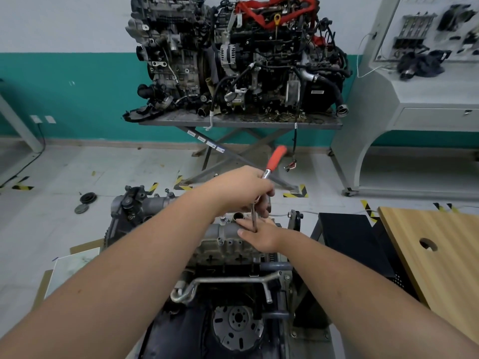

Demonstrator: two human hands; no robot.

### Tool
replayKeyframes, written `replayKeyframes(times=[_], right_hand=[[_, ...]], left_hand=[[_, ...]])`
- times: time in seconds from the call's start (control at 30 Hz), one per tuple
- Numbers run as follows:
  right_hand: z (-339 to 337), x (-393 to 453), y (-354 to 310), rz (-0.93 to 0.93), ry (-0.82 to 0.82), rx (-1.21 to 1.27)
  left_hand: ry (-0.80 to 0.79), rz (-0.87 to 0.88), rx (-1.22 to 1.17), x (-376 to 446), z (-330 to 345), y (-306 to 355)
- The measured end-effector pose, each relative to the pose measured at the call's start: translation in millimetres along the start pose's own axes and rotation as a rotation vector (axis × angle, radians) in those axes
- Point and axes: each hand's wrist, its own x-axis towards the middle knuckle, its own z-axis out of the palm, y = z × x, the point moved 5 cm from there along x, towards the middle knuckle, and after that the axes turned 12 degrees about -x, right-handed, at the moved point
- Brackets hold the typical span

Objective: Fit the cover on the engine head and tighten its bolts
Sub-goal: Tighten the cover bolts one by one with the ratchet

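Sitting already in place on the engine head (233, 257), the grey cover (228, 235) lies at the top of the engine on the stand, directly below the person's two hands, so the step in hand looks like bolt tightening rather than fitting. The left hand (241, 190) curls round the head end of a ratchet wrench (267, 174), whose red handle (277, 156) slants up and away from the cover, while a slim extension bar (253, 216) drops from that hand down to the cover's far right part. The right hand (259, 235) rests on the cover with straight fingers lying either side of the bar, steadying it; the socket and bolt under it are hidden, so whether it is seated cannot be told. To do this well, the bar should probably stay square to the cover, the right hand keeping it from tipping while the left hand swings the handle in short, even strokes, and the bolts would best be snugged evenly rather than one fully at a time. Other bolt heads (219, 239) show on the cover's near left. Beyond the cover stands a scissor-legged tabletop (233, 123) with two large engines (233, 55); right of the cover lies a wooden board (440, 242) with a round hole.
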Motion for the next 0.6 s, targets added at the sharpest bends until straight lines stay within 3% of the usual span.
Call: replayKeyframes(times=[0.17, 0.2, 0.27, 0.33, 0.37, 0.43, 0.53, 0.6], right_hand=[[-5.3, -7.7, -7.0, -0.008, -0.004, 0.043], [-7.3, -9.5, -9.7, -0.015, 0.008, 0.045], [-10.3, -14.8, -6.2, 0.045, 0.029, 0.065], [-13.0, -16.5, -1.1, 0.061, 0.035, 0.206], [-16.3, -12.6, -2.9, 0.025, 0.085, 0.166], [-17.0, -13.8, -11.2, -0.014, 0.052, 0.090], [-13.5, -10.5, -16.7, 0.009, 0.065, 0.202], [-12.7, -12.0, -15.3, 0.029, 0.049, 0.201]], left_hand=[[0.118, 0.401, 1.009, -0.1, 20.2, 20.1], [0.196, 0.572, 1.135, -4.3, 28.1, 17.6], [0.382, 0.930, 1.135, -20.0, 38.3, 7.6], [0.597, 1.110, 0.885, -29.9, 34.9, -8.0], [0.649, 1.089, 0.716, -28.9, 31.1, -15.3], [0.614, 0.900, 0.280, -21.0, 28.0, -26.3], [0.469, 0.590, -0.505, -7.6, 36.1, -39.1], [0.481, 0.387, -0.784, 1.8, 36.9, -45.6]])
